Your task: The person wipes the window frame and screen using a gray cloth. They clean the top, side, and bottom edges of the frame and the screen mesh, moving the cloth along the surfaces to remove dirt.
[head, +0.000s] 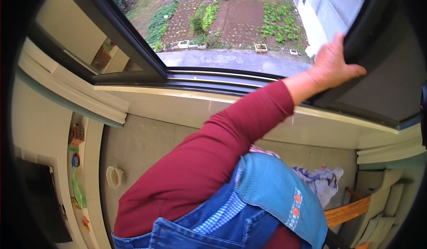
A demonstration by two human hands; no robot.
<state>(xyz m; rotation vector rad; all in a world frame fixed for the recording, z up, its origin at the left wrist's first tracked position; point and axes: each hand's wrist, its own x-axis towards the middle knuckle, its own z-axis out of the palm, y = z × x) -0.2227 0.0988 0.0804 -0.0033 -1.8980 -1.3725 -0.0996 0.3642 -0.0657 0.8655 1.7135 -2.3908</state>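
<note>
My left hand (333, 62) reaches across to the right in a maroon sleeve (240, 125). It grips the edge of the dark window frame (360, 38), with the thumb spread over the inner face; some fingers are hidden. To the left stands another dark-framed glass panel (126, 32). Between the two panels the window opening looks out over ground outside, above a sill track (213, 80). My right hand is out of view. Below my arm are a denim apron (206, 229) and a blue mesh cloth piece (277, 185) with flower trim.
A pale ledge (217, 97) runs beneath the window. On the floor are a white bucket (114, 177) and a crumpled patterned cloth (320, 182). A wooden-armed sofa (377, 202) stands at right; a shelf (91, 155) and a television (43, 199) are at left. Outside lie vegetable beds (240, 22).
</note>
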